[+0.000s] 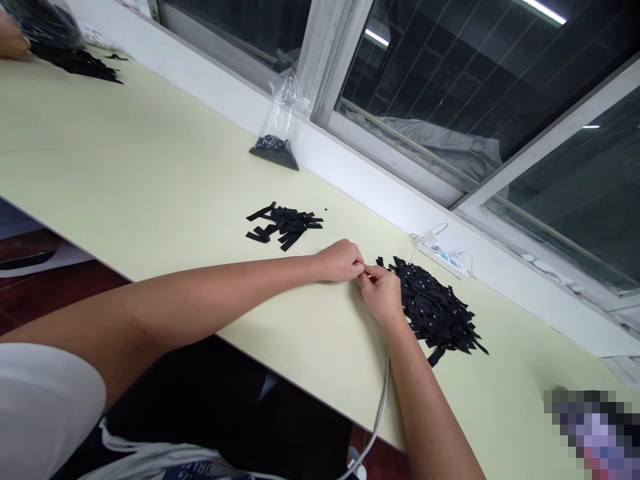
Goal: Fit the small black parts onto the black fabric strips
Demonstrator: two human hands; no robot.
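My left hand (pixel 341 260) and my right hand (pixel 383 292) meet fingertip to fingertip just above the table. The fingers of both are closed in a pinch, and whatever they hold is hidden or too small to name. Right beside my right hand lies a large heap of short black fabric strips (pixel 437 307), several with small light spots. A smaller pile of black strips (pixel 293 223) lies loosely beyond my left forearm.
A clear plastic bag (pixel 277 133) with dark pieces in its bottom stands by the window ledge. A white power strip (pixel 443 257) sits against the ledge. A pale cable (pixel 383 400) crosses the table's front edge. At far left, another person's hand (pixel 13 40) is near black material (pixel 75 63).
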